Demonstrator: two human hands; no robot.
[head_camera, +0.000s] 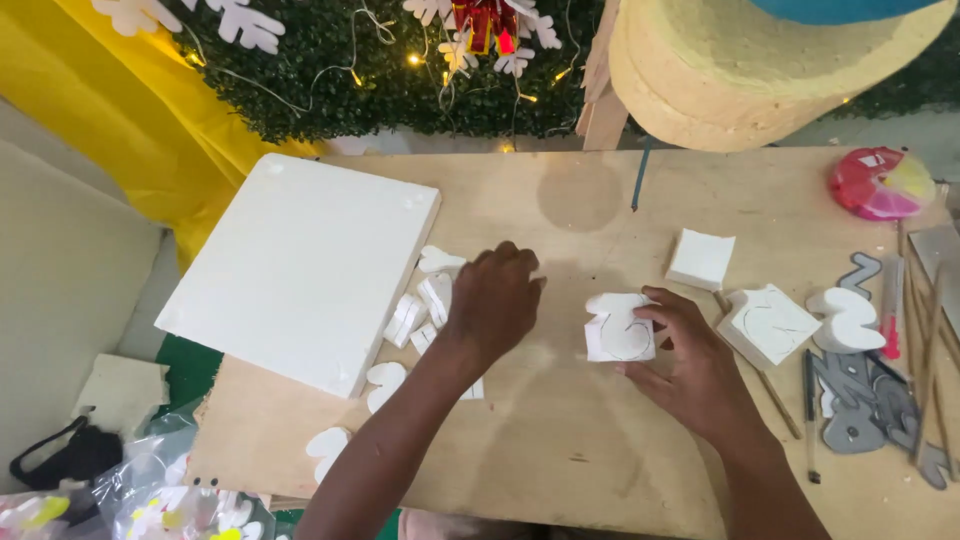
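My right hand (688, 368) grips a small white foam block (618, 328) with a curved pencil outline drawn on it, standing on the wooden board (560, 440). My left hand (495, 303) rests palm down on the board, fingers curled, beside several cut white foam shapes (428, 305); I cannot see anything in it. A large white foam sheet (300, 265) lies to the left, touching the cut pieces.
A square foam block (701, 258) and another block with a drawn outline (768, 324) lie to the right, next to a cut white foam shape (846, 320), grey cut-outs (868, 400), thin sticks and a red-handled tool (891, 310). A pink ball (880, 183) sits far right. Above hangs a thick yellow foam disc (740, 75).
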